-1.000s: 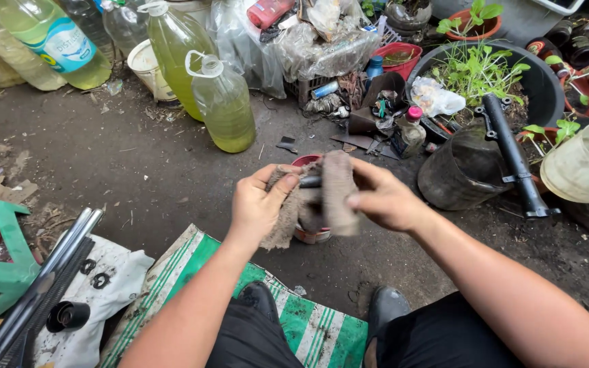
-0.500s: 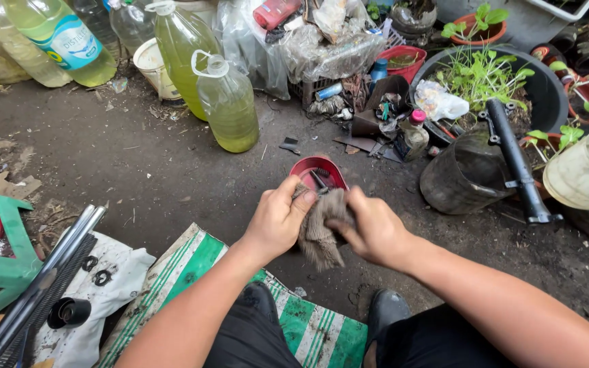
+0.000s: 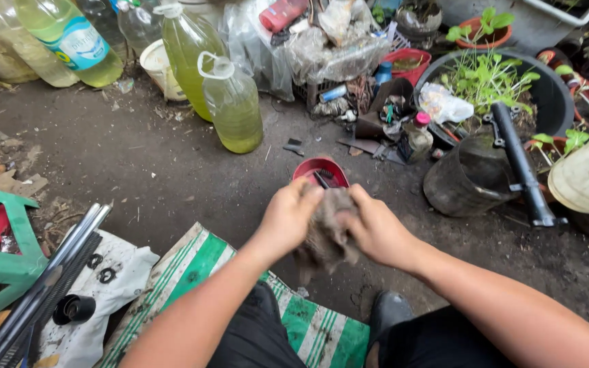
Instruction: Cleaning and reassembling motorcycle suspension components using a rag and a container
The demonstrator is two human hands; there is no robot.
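- left hand and right hand are pressed together around a grey-brown rag; fingers of both curl shut on it; the rag bunches between the palms and hangs a little below them
- whether anything sits inside the rag cannot be told
- hands hover over dark ground, just in front of a red bowl with a dark tool in it
- beyond the bowl stands a jug of yellow liquid; more bottles line the far left edge of the ground
- right of the bowl, a black bucket with a black tube leaning across it
- near left: green-striped mat, white cloth with black rings, metal rods, green stool
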